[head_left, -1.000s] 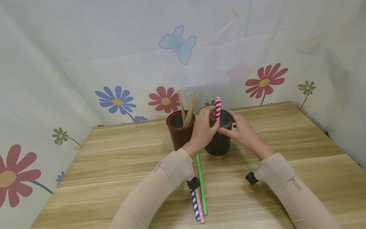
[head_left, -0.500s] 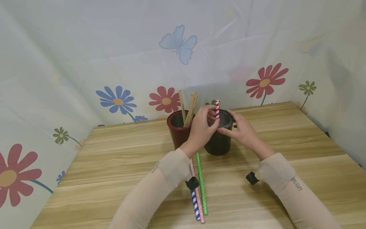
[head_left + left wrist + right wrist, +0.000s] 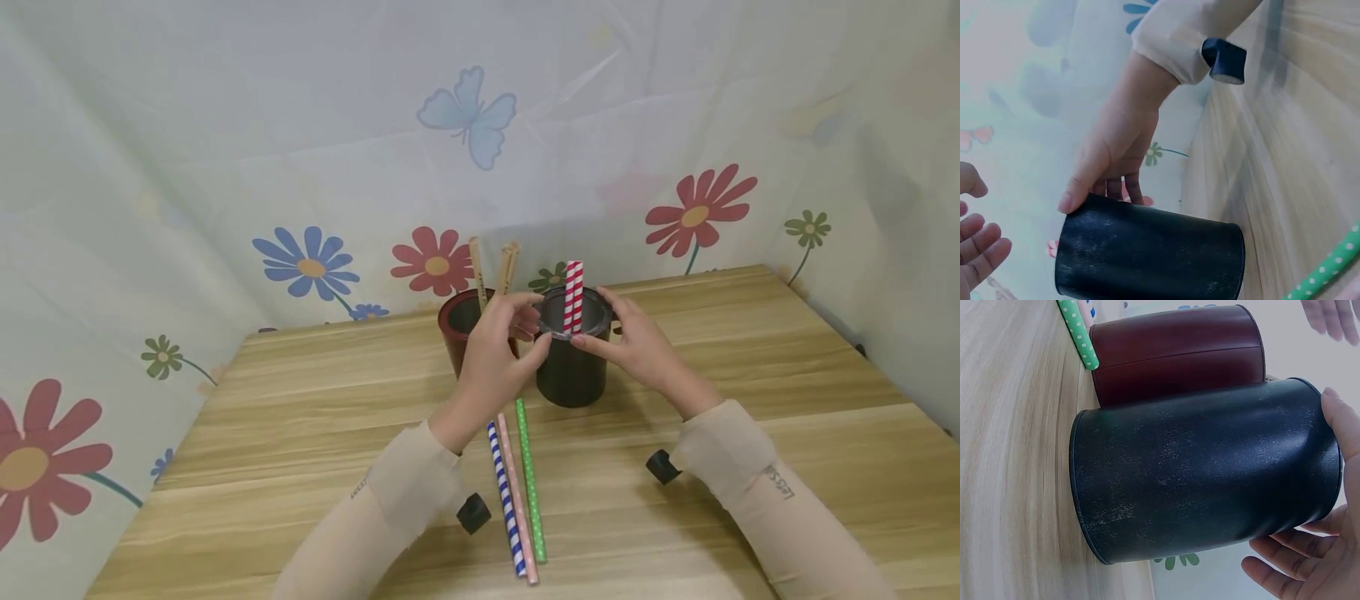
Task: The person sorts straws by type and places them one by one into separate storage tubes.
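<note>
Two red-and-white striped paper straws (image 3: 573, 296) stand upright inside the black pen holder (image 3: 572, 375). My right hand (image 3: 645, 354) grips that holder by the right side of its rim, thumb in front and fingers behind. In the right wrist view the black pen holder (image 3: 1204, 475) stands on the table, the right thumb on its rim. My left hand (image 3: 491, 350) holds nothing and is just left of the black holder, fingers loosely bent and thumb apart. It partly hides the dark red pen holder (image 3: 453, 342).
Thin tan sticks (image 3: 476, 262) stand in the dark red holder. In front lie a blue-and-white striped straw (image 3: 508, 504), a pink straw (image 3: 517, 500) and a green dotted straw (image 3: 532, 483) on the wooden table (image 3: 315, 417). A flowered cloth (image 3: 337, 167) hangs behind.
My left hand has let go of the red-and-white straw and moved left, away from the black holder. Both striped straws now stand free inside it. The right hand stays on the rim.
</note>
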A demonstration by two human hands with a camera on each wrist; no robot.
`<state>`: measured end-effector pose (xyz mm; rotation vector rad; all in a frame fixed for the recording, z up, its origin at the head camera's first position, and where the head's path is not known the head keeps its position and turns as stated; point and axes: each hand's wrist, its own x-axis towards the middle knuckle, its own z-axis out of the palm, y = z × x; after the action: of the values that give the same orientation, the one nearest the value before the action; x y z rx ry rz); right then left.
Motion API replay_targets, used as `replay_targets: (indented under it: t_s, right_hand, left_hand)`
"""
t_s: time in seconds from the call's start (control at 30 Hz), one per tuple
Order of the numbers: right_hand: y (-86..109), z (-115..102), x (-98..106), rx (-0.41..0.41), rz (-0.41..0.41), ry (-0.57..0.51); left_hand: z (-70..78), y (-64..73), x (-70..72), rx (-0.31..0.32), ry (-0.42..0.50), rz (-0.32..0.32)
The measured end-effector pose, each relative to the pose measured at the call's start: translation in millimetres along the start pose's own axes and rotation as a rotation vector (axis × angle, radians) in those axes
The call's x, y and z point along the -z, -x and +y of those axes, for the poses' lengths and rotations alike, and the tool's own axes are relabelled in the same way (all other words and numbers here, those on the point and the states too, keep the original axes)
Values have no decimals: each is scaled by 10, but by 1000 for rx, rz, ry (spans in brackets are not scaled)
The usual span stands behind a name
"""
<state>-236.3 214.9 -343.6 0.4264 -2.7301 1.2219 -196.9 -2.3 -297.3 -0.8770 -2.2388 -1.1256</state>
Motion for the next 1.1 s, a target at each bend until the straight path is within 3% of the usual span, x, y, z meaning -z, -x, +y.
replay_targets:
  t_s: [0.47,0.7,1.1]
  right_hand:
    - [1,24,3,12,17,7]
    - [5,8,3,1,5,12]
    - [15,-2,4,-9,4,15]
  left_hand:
    - [-40,383,202,-12,12,-17]
    - [-73,579,241,81,15,-50]
    - [-202,877,155,182,10,-95]
